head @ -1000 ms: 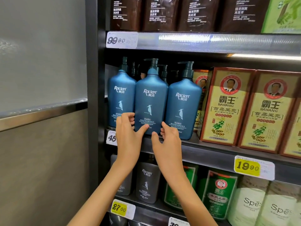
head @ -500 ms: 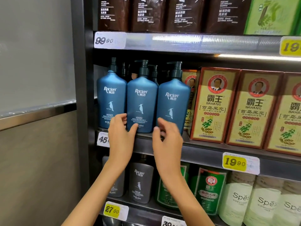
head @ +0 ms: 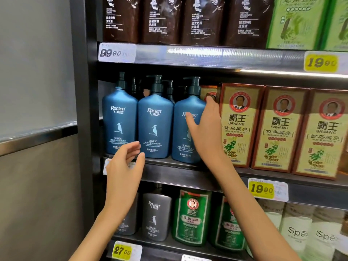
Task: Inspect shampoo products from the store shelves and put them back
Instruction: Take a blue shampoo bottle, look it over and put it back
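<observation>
Here, in the head view, your right hand (head: 205, 132) is on the right blue bottle (head: 181, 147), the last of three blue Raclen pump bottles in the front row of the middle shelf (head: 178, 174). Your thumb (head: 190, 119) lies across the front of that bottle, over the brand name, and your fingers (head: 211, 104) reach up round its right side into the gap beside the nearest Bawang box (head: 239, 129), so the hand grips the bottle by its right edge. The bottle stands upright on the shelf, touching or just beside the middle blue bottle (head: 155, 125), with the left blue bottle (head: 118, 119) beyond that at the shelf's left end. More dark pump heads show behind the row.

Your left hand (head: 123, 168) hangs in front of the shelf edge, below the left and middle bottles, fingers loosely curled and holding nothing; it partly covers a white price tag (head: 106, 166).

Two more Bawang boxes stand to the right of the nearest one. Above, brown pouches (head: 162, 19) and a green pouch (head: 293, 21) fill the top shelf. Below sit a grey Raclen bottle (head: 156, 215), a green bottle (head: 192, 217) and white bottles (head: 295, 232), under a yellow 19.90 tag (head: 261, 189)
</observation>
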### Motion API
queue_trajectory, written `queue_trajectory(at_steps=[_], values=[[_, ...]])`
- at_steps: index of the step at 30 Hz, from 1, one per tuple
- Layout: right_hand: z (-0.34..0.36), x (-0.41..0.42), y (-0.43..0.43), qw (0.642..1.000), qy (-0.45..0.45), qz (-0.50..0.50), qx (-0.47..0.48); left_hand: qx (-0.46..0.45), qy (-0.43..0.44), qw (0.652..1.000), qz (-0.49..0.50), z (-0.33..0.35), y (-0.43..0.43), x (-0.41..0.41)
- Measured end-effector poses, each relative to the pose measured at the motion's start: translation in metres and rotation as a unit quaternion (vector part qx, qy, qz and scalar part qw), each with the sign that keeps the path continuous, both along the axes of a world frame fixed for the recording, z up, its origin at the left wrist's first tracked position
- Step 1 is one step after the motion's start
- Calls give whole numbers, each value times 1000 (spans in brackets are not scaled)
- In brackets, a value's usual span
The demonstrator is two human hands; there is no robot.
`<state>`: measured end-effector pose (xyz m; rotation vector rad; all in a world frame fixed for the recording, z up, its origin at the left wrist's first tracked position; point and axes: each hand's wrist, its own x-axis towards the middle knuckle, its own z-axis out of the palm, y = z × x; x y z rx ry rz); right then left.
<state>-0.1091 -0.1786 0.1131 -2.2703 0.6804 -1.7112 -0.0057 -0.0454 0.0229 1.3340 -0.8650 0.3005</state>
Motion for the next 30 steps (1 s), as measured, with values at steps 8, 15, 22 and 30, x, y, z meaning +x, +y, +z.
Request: queue_trajectory(at_steps=[8, 15, 22, 30], values=[[-24, -7, 13, 987, -87, 97, 97, 20, -10, 999, -49, 1, -6, -17], [-31, -40, 32, 962, -138, 197, 127, 41, -29, 994, -100, 7, -13, -39], [-56, -82, 41, 858, -118, 395, 307, 106, 48, 963, -244, -14, -8, -76], [-98, -110, 35, 761, -34, 492, 422, 114, 130, 924, -341, -66, 10, -88]])
